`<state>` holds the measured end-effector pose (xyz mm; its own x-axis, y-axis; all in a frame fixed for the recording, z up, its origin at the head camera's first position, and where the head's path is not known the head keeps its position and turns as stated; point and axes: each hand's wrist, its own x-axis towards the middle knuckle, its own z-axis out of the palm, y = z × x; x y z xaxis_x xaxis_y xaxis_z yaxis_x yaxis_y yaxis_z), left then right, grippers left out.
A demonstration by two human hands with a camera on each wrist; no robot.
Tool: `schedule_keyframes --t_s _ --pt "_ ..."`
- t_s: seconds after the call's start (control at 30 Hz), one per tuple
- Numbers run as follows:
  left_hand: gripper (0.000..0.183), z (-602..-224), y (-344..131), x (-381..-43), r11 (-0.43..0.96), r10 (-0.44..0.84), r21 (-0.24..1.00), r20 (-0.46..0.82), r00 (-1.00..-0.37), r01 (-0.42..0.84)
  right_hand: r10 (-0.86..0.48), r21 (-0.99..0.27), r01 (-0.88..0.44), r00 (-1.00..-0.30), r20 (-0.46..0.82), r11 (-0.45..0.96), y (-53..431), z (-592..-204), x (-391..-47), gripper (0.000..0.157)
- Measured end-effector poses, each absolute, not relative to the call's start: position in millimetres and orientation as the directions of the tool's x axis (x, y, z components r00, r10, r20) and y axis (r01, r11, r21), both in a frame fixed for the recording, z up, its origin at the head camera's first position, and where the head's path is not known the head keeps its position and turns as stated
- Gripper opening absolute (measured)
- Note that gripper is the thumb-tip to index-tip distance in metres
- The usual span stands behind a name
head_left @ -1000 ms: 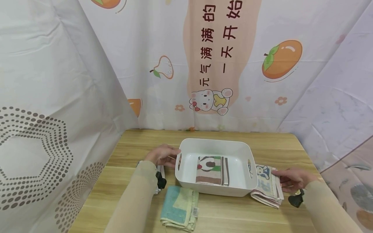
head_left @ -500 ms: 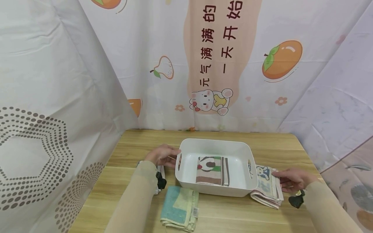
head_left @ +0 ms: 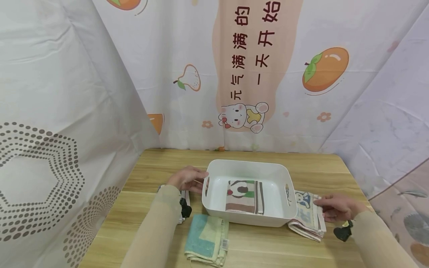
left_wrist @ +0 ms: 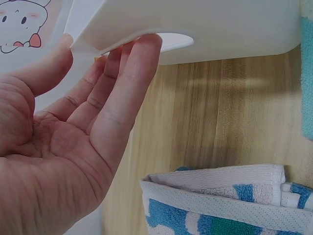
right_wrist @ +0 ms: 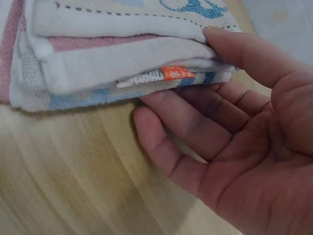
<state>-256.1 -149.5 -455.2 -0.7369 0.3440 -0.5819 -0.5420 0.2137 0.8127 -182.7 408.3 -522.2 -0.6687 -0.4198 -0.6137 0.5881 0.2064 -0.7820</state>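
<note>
A white plastic basket (head_left: 248, 219) with oval handle holes stands on the table. My left hand (head_left: 188, 178) grips its left side, thumb at the rim and fingers curled into the handle hole (left_wrist: 177, 41). Inside the basket lies a folded towel (head_left: 239, 204) with brown, white and green patterning. Against the basket's right side is a folded towel (head_left: 306, 217) with a blue animal print. My right hand (head_left: 336, 206) pinches that towel's right edge, thumb on top and fingers underneath. An orange and white label (right_wrist: 177, 73) shows between its layers.
A folded teal and pale-yellow towel (head_left: 202, 238) lies in front of the basket's left corner. Another folded towel, white, blue and green (left_wrist: 220, 210), lies below my left hand, mostly hidden by the arm in the head view. Printed curtains (head_left: 181, 123) hang around the wooden table (head_left: 261, 245).
</note>
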Motion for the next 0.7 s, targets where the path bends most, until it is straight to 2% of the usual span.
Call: schedule_keyframes --t_s 0.43,0.7 --pt "0.045 -454.0 -149.9 -255.4 0.212 0.335 0.809 -0.587 -0.737 -0.548 -0.452 -0.818 0.553 -0.696 -0.558 0.158 410.2 -521.3 -181.9 0.017" --pt "0.043 -453.5 -150.0 -254.7 0.212 0.337 0.810 -0.585 -0.738 -0.546 -0.499 -0.840 0.526 -0.696 -0.517 0.136 414.4 -522.9 -185.3 0.020"
